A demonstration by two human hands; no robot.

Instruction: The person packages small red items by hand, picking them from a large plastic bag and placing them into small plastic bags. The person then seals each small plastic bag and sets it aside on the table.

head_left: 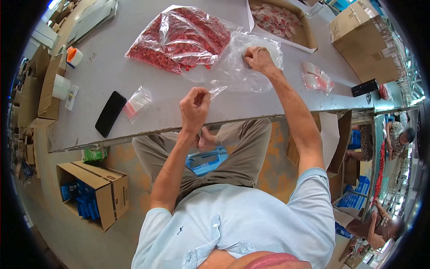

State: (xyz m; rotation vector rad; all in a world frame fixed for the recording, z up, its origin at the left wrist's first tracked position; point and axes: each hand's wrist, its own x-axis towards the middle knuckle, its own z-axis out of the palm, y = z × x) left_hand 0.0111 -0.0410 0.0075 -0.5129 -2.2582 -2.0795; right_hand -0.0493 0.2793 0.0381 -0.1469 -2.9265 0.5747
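Observation:
A large clear plastic bag (179,38) full of small red pieces lies on the grey table, its loose, crumpled mouth (244,80) spread to the right. My right hand (259,59) rests over that clear film with fingers curled together; whatever they pinch is hidden. Nearer the table's front edge, my left hand (195,107) is closed on a corner of a small clear plastic bag (218,89), which points up and right from the fingertips. A few red pieces (197,67) show along the big bag's lower edge.
Around me are a black phone (110,114), a stack of small bags (138,103), more small bags (317,78), a shallow box (309,45) of filled bags, a carton (367,40) and a tape roll (74,57). Two people sit at the right.

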